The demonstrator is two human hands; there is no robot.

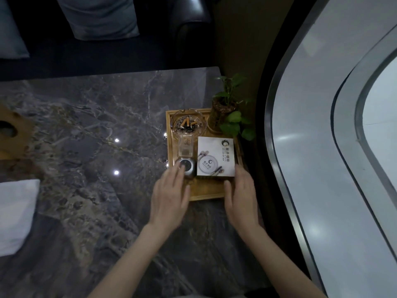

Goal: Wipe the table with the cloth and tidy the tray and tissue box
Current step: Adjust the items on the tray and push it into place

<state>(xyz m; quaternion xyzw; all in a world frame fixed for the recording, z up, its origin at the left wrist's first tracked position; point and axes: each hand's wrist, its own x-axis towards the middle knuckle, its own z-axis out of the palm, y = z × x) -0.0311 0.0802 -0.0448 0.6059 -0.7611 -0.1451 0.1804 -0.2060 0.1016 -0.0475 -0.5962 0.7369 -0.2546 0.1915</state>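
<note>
The shallow rectangular wooden tray sits at the right edge of the grey marble tabletop. It looks rigid but loaded with loose, fragile glassware, so it is best gripped by both near corners and kept level. The left hand and right hand rest there, fingers spread, gripping nothing. Light bamboo-coloured, raised rim.

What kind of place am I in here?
Probably a cafe or lounge booth: a marble table beside dark upholstered seating, with a wooden tray holding a used ashtray and a branded white box.
</note>
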